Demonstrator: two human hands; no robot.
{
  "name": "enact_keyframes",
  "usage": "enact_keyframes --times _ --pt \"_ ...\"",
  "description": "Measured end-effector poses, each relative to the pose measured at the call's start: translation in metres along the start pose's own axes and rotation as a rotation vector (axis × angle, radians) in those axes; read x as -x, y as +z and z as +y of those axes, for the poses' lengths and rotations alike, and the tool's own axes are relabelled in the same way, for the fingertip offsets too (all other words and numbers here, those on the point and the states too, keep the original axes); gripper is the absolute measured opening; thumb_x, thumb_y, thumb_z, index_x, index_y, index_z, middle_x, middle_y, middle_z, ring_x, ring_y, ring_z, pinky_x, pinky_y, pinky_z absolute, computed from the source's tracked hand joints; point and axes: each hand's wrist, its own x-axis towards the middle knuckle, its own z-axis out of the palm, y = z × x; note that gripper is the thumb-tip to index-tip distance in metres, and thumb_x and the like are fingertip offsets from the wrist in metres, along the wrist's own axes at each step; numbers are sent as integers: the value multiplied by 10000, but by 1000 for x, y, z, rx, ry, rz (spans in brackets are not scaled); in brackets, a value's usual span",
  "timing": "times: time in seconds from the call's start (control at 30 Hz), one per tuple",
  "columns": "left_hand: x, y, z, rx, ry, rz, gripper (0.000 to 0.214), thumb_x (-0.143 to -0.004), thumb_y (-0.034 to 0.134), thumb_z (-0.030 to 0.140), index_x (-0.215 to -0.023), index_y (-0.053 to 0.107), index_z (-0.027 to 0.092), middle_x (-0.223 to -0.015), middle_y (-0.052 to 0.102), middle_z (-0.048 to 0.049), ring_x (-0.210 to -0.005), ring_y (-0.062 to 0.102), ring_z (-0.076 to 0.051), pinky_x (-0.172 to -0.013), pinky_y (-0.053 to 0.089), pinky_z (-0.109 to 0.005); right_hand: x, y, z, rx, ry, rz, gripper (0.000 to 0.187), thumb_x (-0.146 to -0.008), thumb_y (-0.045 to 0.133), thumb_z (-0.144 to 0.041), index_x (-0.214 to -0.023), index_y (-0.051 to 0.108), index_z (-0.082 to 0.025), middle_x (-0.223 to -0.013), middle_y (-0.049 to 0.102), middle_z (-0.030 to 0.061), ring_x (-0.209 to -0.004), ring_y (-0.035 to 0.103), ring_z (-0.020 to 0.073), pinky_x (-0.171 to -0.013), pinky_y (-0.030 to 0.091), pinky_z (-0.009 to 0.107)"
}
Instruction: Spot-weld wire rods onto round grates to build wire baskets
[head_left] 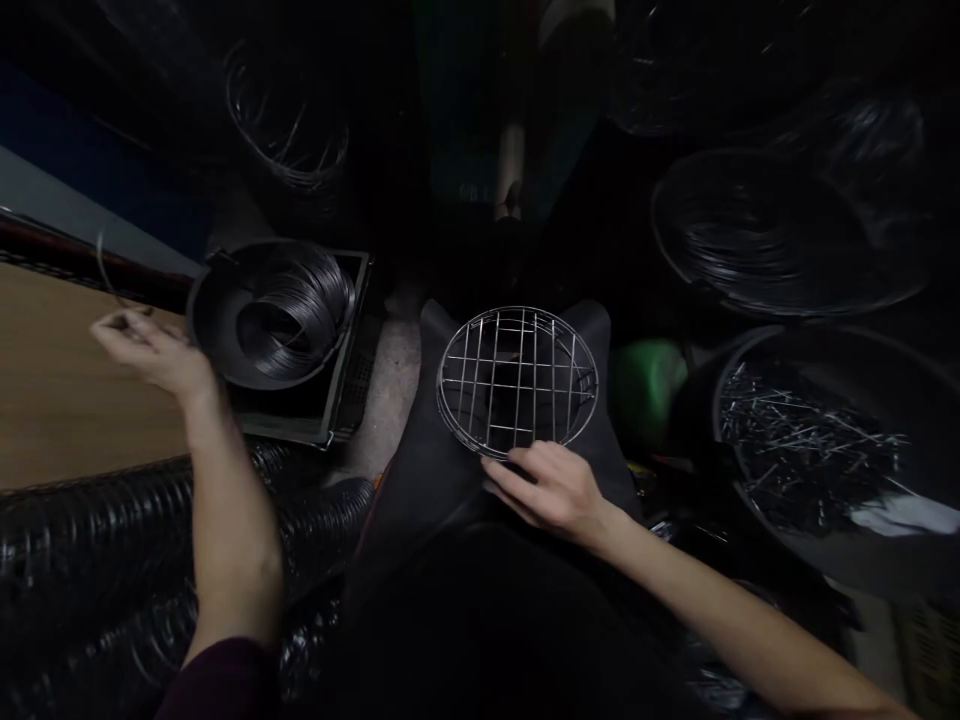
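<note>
A round wire rack (517,375) with a grid of straight wires inside a circular rim lies over the dark cloth on my lap. My right hand (559,490) is at its near edge, with the fingers closed on the rim. Out to the left, my left hand (150,350) is raised with its fingers pinched together. A thin curved wire (101,255) stands up from those fingers; its lower end is hidden in them. Just right of my left hand, a coil of grey wire (300,310) rests in a round dark basin (214,325).
The basin sits on a dark crate (349,350). Stacked wire rings (90,540) line the lower left, near a tan board (45,370). At right stand a tub (724,400) of short wire pieces (810,440) and another wire coil (739,255). A post (510,165) rises ahead.
</note>
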Motion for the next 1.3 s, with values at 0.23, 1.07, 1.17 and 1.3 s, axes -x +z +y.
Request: enact_keyframes --times 0.23,1.07,1.17,1.3 --pt "33 115 9 234 4 -127 268 -909 584 465 -947 602 201 -578 525 52 -509 515 -84 -501 385 -194 -17 -38 39 -405 775 227 449 -984 448 -487 -1363 551 -269 -1070 706 84 -873 685 206 -724 579 366" --pt "4 188 -12 -107 410 -873 490 -922 536 397 -1379 560 222 -1288 671 -57 -1156 650 -265 -1052 478 -407 57 15 93 -496 1171 262 529 -832 622 -569 -1226 666 -218 -1231 672 70 -1165 609 257 -1055 469 459" --pt "12 195 -16 -106 435 -751 439 -944 497 410 -1328 607 229 -1246 696 -45 -1119 673 -243 -1016 500 -352 66 11 85 -381 1119 141 536 -872 570 -546 -1286 633 -211 -1208 656 84 -1160 598 251 -1066 450 452" --pt "18 204 -26 -87 417 -678 437 -951 476 485 -1300 627 271 -1270 684 -38 -1136 670 -238 -1007 504 -341 76 13 78 -219 1091 32 518 -921 474 -491 -1319 613 -191 -1066 658 105 -1062 617 247 -1033 464 448"
